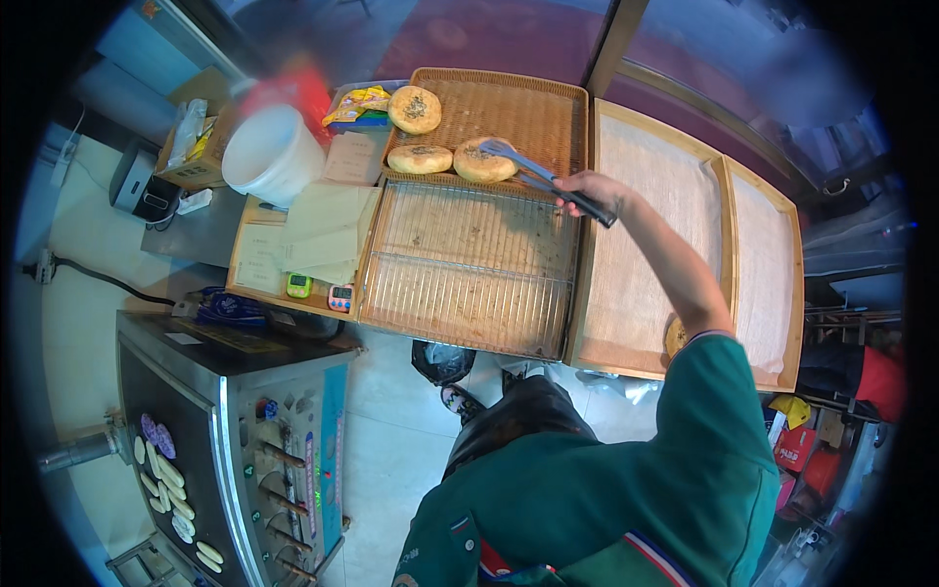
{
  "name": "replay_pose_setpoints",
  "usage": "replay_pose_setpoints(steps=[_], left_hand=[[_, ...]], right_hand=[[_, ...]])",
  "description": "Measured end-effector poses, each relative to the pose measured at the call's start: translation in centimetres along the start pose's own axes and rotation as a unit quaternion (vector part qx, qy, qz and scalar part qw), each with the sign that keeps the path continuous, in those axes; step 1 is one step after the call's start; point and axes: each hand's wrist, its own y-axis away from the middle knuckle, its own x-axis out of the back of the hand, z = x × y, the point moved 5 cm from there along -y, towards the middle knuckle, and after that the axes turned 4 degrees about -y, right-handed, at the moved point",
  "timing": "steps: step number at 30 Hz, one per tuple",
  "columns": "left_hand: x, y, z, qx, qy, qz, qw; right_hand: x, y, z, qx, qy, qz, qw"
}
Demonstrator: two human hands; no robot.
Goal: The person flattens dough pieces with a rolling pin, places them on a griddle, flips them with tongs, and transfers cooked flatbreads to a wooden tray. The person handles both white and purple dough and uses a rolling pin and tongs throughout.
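My right hand [592,194] is closed round the black handle of a pair of tongs [536,173] with bluish ends. One end of the tongs lies over the top of a round golden flatbread [479,166] at the front edge of a brown woven tray [523,103]. Whether the tongs grip the bread, I cannot tell. Beside it on the left is a second flatbread [419,159], and a third flatbread [415,110] with dark specks on top rests at the tray's left edge. My left hand is out of view.
Nearer me lies a wire rack [469,284] over a crumb-strewn surface. To the right stand paper-lined wooden trays [650,186], one flatbread [675,336] partly behind my arm. A white bucket [274,154], papers [328,230] and small timers [340,297] are left. A griddle [181,411] holds several breads.
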Motion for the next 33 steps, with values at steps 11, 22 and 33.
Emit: replay_pose_setpoints(steps=[11, 22, 33], left_hand=[[13.7, -12.6, 4.1, -0.097, -0.014, -0.12, 0.988], [19.2, -22.5, 13.4, -0.049, 0.175, -0.214, 0.96], [17.6, -12.8, 5.3, -0.174, 0.102, -0.035, 0.979]], right_hand=[[-1.5, 24.1, 16.5, 0.229, 0.011, 0.321, 0.919], [0.0, 36.9, 24.9, 0.056, 0.378, 0.648, 0.659], [1.3, 28.4, 11.5, 0.197, 0.148, 0.444, 0.861]])
